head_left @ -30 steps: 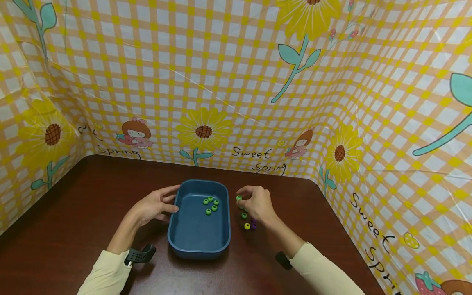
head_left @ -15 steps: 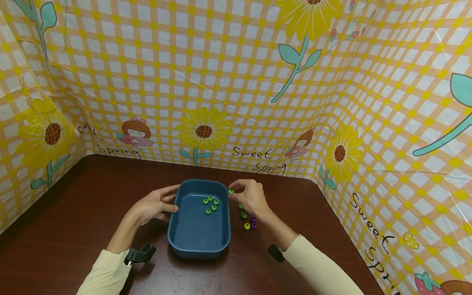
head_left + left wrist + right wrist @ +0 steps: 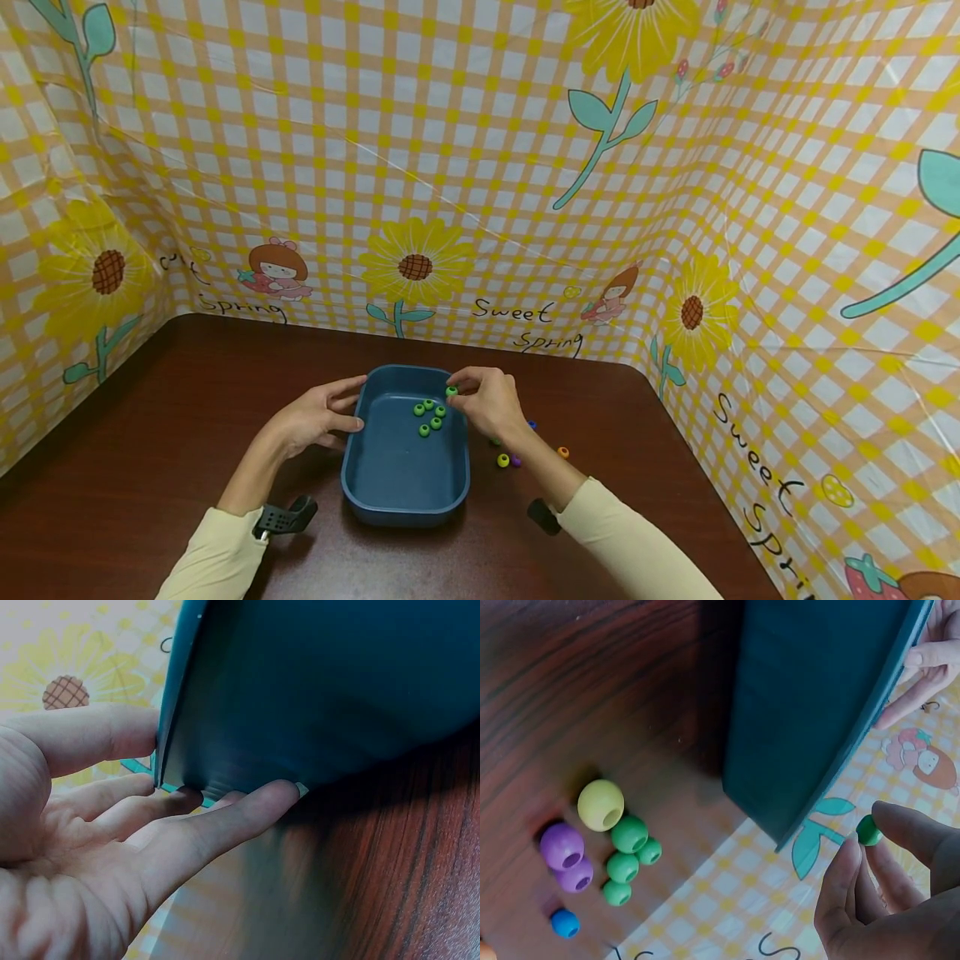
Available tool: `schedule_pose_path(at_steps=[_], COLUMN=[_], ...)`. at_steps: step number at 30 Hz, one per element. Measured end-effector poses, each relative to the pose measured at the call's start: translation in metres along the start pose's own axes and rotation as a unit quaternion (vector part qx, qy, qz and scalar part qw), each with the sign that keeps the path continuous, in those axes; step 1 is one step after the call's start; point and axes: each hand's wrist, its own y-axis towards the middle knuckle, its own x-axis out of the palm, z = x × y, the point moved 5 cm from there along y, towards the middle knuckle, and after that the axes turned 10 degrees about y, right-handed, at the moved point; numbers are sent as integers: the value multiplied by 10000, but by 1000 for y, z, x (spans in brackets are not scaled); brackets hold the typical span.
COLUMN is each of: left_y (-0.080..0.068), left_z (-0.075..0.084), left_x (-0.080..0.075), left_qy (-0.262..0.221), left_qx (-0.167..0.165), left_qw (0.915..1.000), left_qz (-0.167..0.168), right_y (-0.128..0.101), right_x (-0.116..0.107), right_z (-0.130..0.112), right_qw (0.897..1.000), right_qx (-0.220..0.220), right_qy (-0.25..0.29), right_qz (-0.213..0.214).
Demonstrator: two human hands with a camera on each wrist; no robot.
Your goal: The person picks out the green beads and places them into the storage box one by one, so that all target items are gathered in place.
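A blue rectangular bin (image 3: 405,475) sits on the dark wooden table, with several green beads (image 3: 437,423) lying loose on its floor. My left hand (image 3: 311,421) rests against the bin's left side, thumb at the rim and fingers extended along the wall; in the left wrist view the fingertips (image 3: 281,796) touch the outside. Above the bin's far right edge, my right hand (image 3: 491,404) pinches one green bead (image 3: 868,830) between thumb and fingertips. The bead's hole shows in the head view.
Right of the bin lie a yellow bead (image 3: 601,805), two purple beads (image 3: 562,846), several green beads (image 3: 630,835) and a blue bead (image 3: 565,923). An orange bead (image 3: 563,452) is farther right. A checked cloth (image 3: 480,167) hangs behind the table (image 3: 225,367).
My right hand has carried the pinched green bead leftward from the loose beads to over the bin's right edge. My left hand and the bin have stayed in place.
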Motion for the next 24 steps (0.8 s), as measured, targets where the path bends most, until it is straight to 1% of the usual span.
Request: schedule_pose_path(at_steps=[5, 11, 16, 24], left_y=[0, 0, 0, 0], left_z=[-1, -1, -1, 0], left_x=[-1, 0, 0, 0], left_qy=[-38, -107, -74, -88], left_qx=[10, 2, -8, 19], left_qw=[10000, 9999, 10000, 10000], left_qz=[-6, -7, 22, 23], right_y=[-1, -4, -5, -7], right_x=[7, 16, 20, 22], right_z=[2, 3, 6, 9], right_qw=[9999, 9997, 9995, 9995], right_qx=[63, 117, 122, 92], right_qy=[71, 42, 54, 55], right_qz=[-56, -221, -298, -289])
